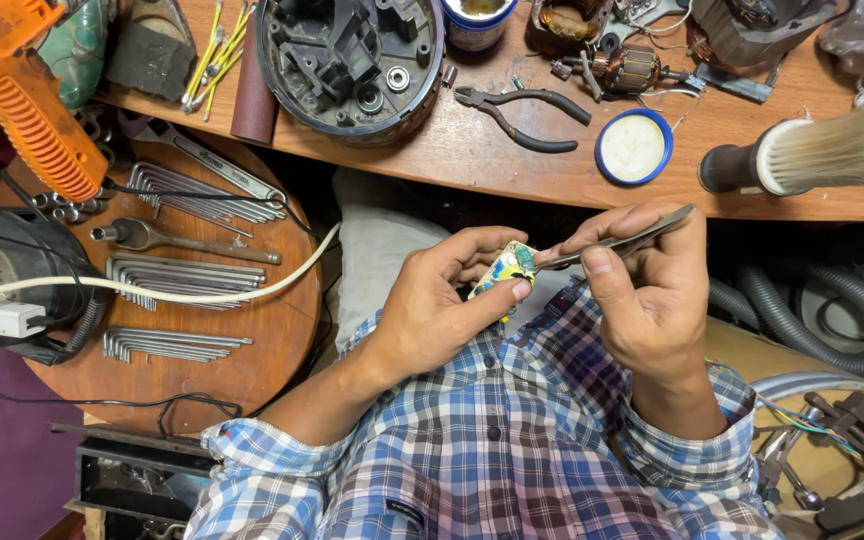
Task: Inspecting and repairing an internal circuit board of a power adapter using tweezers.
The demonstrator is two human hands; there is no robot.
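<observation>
From my seat I see the left hand [442, 305] pinching a small circuit board [507, 268], yellow and blue-green, between thumb and fingertips, held up in front of the chest above the plaid shirt [492, 440] and well clear of the tabletop [512, 165]. I judge the board light, stiff and thin, and likely fragile where its parts are soldered on, so the edges look like the safe place to hold it, which is roughly where the left grip sits now, closed narrow on the lower end. The right hand [652, 295] is closed on metal tweezers [617, 238], whose tips meet the board's upper right edge. The board therefore lies between the two grips, touching both. The tweezers look smooth and springy; I would expect them to slip off the board with a loose pinch. Pliers [522, 112] and a round blue-rimmed lid [633, 146] lie on the tabletop beyond.
</observation>
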